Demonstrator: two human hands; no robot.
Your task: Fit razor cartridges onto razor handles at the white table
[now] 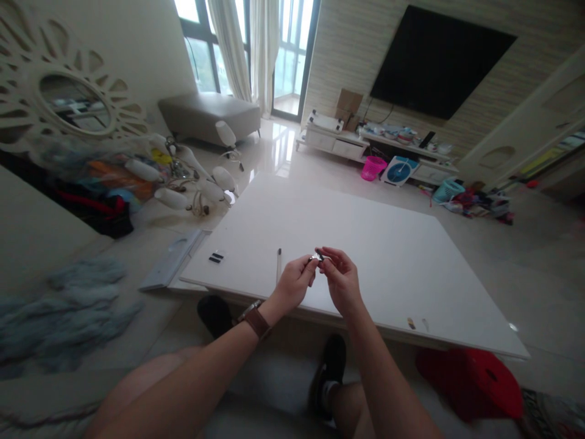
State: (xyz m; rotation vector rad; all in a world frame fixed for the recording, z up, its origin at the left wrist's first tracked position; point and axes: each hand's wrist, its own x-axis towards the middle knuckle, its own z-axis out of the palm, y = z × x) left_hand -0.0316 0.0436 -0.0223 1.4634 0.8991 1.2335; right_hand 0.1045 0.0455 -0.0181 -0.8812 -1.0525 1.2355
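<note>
A small silver and black piece is pinched above the white board-like table; its kind is too small to make out. My left hand, with a brown watch strap on the wrist, is closed on one side of it. From the other side, the fingertips of my right hand grip it too. Left of my hands lies a thin pale stick with a dark tip. Farther left are dark strips on the tabletop. A small brown-gold piece and a little pale piece lie near the front right edge.
A red cap is below the table's right front edge. A grey panel rests at the left side, with a white-shaded chandelier behind it. Beyond the table stand a pink basket and a blue fan.
</note>
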